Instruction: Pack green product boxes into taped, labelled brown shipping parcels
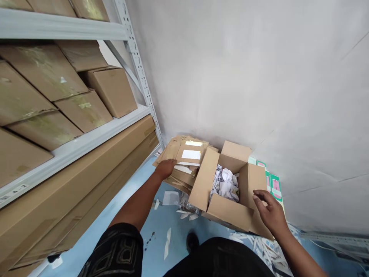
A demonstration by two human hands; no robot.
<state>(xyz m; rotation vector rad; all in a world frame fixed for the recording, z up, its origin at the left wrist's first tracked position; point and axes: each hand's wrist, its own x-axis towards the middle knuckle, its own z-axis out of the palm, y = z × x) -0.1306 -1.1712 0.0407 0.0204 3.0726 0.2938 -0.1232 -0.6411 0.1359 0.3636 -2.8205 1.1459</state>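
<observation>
My left hand (165,169) is at the near left edge of a flattened cardboard box (186,152) with white labels, its fingers closed on that edge. That piece lies on top of a stack of other flattened cardboard (180,181) against the wall. To the right of the stack stands an open cardboard box (230,209), flaps folded outward, with crumpled white paper (227,184) inside. Over the right flap of this box hovers my right hand (269,211). Its fingers are loosely bent, a gap shows between thumb and forefinger, and nothing is visible in it.
Metal shelving (115,130) loaded with taped cardboard boxes (83,109) rises on the left. Green and pink boxes (275,186) stand behind the open box by the grey wall (245,77). Paper scraps (167,244) and a pile of white strips (265,250) lie on the blue floor (157,234).
</observation>
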